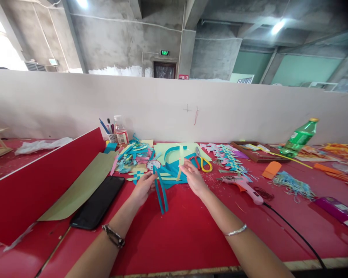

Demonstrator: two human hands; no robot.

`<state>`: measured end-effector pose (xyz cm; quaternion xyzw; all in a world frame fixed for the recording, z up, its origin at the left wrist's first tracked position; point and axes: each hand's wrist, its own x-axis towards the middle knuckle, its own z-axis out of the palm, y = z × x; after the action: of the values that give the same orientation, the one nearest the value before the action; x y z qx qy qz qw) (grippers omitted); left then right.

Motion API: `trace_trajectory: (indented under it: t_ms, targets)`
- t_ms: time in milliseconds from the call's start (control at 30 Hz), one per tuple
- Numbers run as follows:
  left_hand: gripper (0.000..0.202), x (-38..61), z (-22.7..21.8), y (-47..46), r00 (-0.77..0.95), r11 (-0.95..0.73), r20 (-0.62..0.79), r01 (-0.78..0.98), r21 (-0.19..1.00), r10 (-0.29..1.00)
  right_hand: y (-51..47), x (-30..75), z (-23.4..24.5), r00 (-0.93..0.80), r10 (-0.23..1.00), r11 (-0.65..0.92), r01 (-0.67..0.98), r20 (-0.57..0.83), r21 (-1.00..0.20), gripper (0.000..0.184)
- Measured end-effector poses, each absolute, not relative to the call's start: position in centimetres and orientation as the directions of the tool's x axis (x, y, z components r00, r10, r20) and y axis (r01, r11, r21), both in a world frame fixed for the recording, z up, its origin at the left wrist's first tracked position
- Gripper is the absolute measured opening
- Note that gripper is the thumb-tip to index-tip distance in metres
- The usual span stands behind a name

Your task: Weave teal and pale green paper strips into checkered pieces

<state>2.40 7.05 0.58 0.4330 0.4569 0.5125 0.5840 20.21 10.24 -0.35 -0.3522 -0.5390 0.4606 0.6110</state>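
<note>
My left hand (145, 187) is closed on a folded blue paper strip (161, 193), whose two ends hang down over the red table. Pinched upright in my right hand (192, 177) is a pale yellow-green paper strip (181, 154). The two strips are apart. Behind my hands lie more blue and pale strips (174, 170) on a light green sheet (162, 148). A small round dial-like disc (153, 165) is just beyond my left fingers. Scissors with red and yellow handles (205, 164) rest beyond my right hand.
A pink glue gun (246, 187) with a black cord lies at right, near a braided paper strip (229, 158). A black phone (97, 202) is at left beside a red divider (46, 185). A paper-strip pile (136, 154), clear bottle (121, 131) and green bottle (300, 137) stand farther back.
</note>
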Motion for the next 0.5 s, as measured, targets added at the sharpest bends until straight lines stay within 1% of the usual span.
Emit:
trace_trajectory:
  t_ms: [67,167,233,267,300,367,433,500]
  targets:
    - [0.016,2.3,0.7,7.2,0.058,0.118,-0.106,-0.278,0.953,0.993,10.3,20.4,-0.2,0.013,0.956,0.288,-0.217,0.292,-0.933,0.02]
    - [0.018,2.1,1.0,7.4,-0.002,0.101,-0.108,-0.355,0.929,0.994,10.1,20.8,0.5,-0.035,0.974,0.199,-0.347,0.224,-0.916,0.018]
    - [0.02,2.1,1.1,7.4,-0.032,0.028,-0.042,-0.355,0.934,0.999,9.8,20.9,1.0,-0.118,0.962,0.18,-0.407,0.246,-0.895,0.012]
    - [0.021,2.1,1.2,7.4,-0.035,-0.017,0.006,-0.322,0.947,0.999,9.6,21.0,1.2,-0.16,0.95,0.177,-0.426,0.267,-0.887,0.01]
    - [0.021,2.2,1.1,7.3,-0.03,-0.066,0.061,-0.259,0.963,0.998,9.5,21.0,1.3,-0.194,0.939,0.176,-0.44,0.285,-0.88,0.008]
    - [0.019,2.4,1.0,7.2,-0.012,-0.193,0.192,-0.053,0.98,0.981,9.3,21.0,1.5,-0.228,0.925,0.175,-0.458,0.305,-0.872,0.007]
    - [0.016,2.6,0.6,7.2,0.033,-0.347,0.347,0.178,0.921,0.937,9.3,20.9,1.4,-0.237,0.922,0.162,-0.48,0.305,-0.862,0.007]
    - [0.011,2.7,0.3,7.2,0.112,-0.486,0.476,0.318,0.814,0.872,9.3,20.9,1.3,-0.247,0.92,0.143,-0.515,0.306,-0.845,0.007]
